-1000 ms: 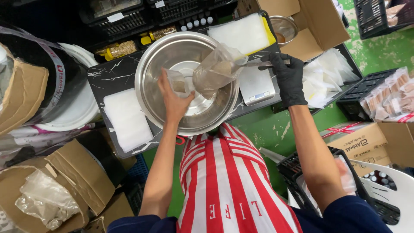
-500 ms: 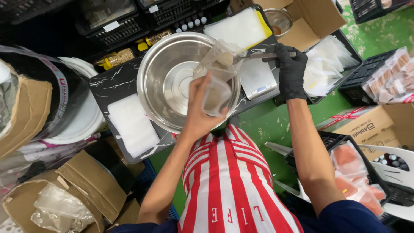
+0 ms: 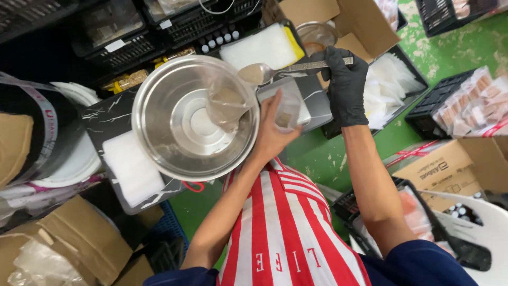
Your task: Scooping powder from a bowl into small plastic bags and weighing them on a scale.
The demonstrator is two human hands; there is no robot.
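Observation:
My bare left hand grips clear plastic bags at the right rim of a big steel bowl. One bag hangs open over the bowl with some brownish stuff in it. My right hand, in a black glove, holds a metal spoon by its handle. The spoon's head carries a brown load and sits just above the bag's mouth. The bowl rests on a black marbled tray.
Stacks of white bags lie on the tray at the left and behind. A small steel dish sits in a cardboard box. Black crates, boxes, packed pinkish food and a white chair stand on the green floor.
My left hand has come out of the bowl to its right rim and holds the bag open. My right hand has swung the loaded spoon left to the bag's mouth.

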